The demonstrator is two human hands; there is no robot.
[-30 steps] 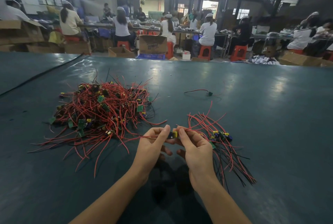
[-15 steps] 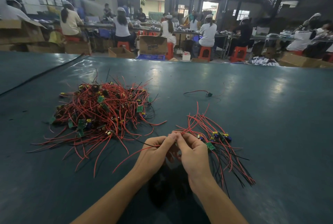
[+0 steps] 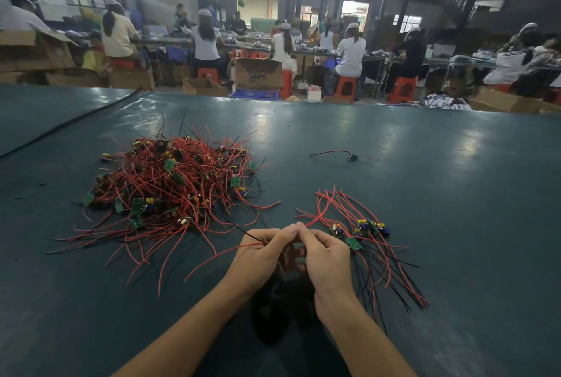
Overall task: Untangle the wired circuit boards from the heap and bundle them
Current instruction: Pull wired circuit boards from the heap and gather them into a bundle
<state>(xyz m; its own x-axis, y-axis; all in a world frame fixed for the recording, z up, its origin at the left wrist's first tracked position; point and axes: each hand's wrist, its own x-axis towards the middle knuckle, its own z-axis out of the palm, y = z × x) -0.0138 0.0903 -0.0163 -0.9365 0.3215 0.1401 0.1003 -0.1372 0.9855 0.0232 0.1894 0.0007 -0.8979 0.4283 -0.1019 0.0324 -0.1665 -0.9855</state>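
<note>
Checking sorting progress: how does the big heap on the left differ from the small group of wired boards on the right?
The heap is far bigger than the small group. The heap's wires cross every way, boards scattered; the small group's wires run roughly parallel, boards side by side. Both are green boards with red and black wires.

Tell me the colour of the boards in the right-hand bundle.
The boards are green, best seen in the head view.
</note>
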